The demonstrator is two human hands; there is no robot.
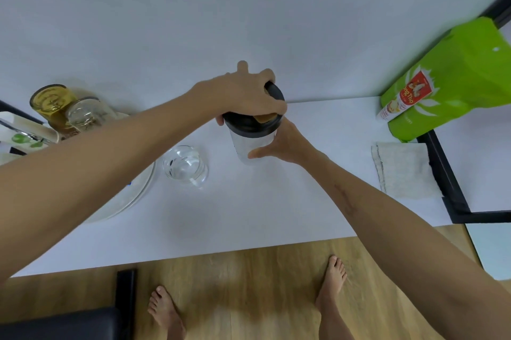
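One shaker bottle (249, 143) is standing upright mid-desk (249, 215), long axis vertical, its one black lid (249, 125) pointing up. My left hand (249, 93) is clamping its fingers (272, 111) over the lid; my right hand (287, 143) is gripping the clear body. Two jars, an amber jar (52, 101) and a clear jar (83, 114), are sitting far left, and one glass (185, 165) nearer.
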